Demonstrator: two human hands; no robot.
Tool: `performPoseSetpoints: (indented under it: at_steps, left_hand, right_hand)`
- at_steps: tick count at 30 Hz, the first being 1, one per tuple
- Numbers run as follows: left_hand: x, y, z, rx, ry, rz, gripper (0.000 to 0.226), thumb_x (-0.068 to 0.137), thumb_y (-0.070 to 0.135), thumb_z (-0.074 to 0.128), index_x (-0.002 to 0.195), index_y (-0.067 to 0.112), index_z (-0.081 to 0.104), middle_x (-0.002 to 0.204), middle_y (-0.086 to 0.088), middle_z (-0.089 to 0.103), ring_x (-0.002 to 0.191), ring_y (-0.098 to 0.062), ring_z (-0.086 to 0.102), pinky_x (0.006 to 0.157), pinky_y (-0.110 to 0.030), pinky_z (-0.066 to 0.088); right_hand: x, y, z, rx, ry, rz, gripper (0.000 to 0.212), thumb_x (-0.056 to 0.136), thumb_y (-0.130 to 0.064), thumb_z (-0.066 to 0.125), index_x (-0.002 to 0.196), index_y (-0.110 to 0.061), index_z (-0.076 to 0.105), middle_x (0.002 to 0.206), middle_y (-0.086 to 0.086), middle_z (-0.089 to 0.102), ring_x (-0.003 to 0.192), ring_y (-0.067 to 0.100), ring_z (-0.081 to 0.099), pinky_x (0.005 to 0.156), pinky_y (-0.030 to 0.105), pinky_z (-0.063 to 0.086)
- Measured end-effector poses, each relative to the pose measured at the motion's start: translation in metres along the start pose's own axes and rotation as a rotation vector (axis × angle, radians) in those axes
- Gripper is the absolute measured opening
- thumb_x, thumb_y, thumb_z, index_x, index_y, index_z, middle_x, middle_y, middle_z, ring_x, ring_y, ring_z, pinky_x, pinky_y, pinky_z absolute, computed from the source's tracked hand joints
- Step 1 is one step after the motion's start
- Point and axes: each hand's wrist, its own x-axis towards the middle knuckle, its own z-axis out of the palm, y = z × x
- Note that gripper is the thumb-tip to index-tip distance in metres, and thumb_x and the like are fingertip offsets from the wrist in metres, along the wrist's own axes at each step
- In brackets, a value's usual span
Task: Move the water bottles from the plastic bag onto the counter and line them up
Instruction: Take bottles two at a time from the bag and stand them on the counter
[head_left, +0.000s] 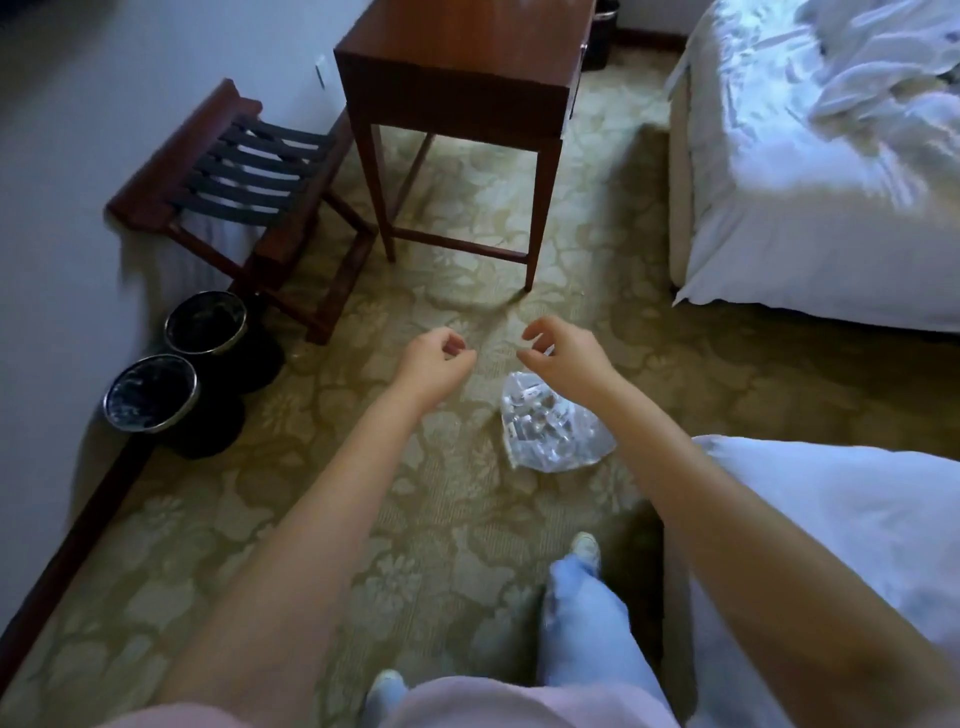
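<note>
Your left hand and your right hand are both stretched out in front of you above the floor. They are close together but not touching, with the fingers loosely curled and the thumb tips near the fingertips. Each grip is released and holds nothing. The clear, crumpled plastic bag lies on the pale green floral-patterned carpet, just below your right wrist in the view and apart from both hands. Pale shapes show through its film, but they are too blurred for you to tell whether they are bottles. Beyond your hands stands a dark brown wooden side table on four thin legs, its top surface only partly in view at the upper edge. To its left, against the wall, is a dark wooden luggage rack with black straps. Nearer you along the same wall sit two round black waste bins with shiny metal rims, just beside each other. A bed with rumpled white bedding fills the upper right, and a second white-covered bed corner lies under your right forearm. Your light blue trouser leg and a pale shoe show at the bottom.
</note>
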Motion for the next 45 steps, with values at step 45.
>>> performPoseSetpoints:
  at_steps: [45]
  left_hand:
    - [0.397, -0.342, 0.457, 0.065, -0.263, -0.213, 0.023, 0.089, 0.024, 0.060, 0.106, 0.009, 0.063, 0.103, -0.004, 0.062, 0.091, -0.016, 0.056, 0.076, -0.026, 0.042]
  right_hand:
    - [0.406, 0.579, 0.343, -1.161, -0.529, -0.342, 0.055, 0.090, -0.022, 0.056, 0.142, -0.026, 0.039, 0.144, 0.002, 0.044, 0.132, 0.023, 0.041, 0.111, 0.040, 0.027]
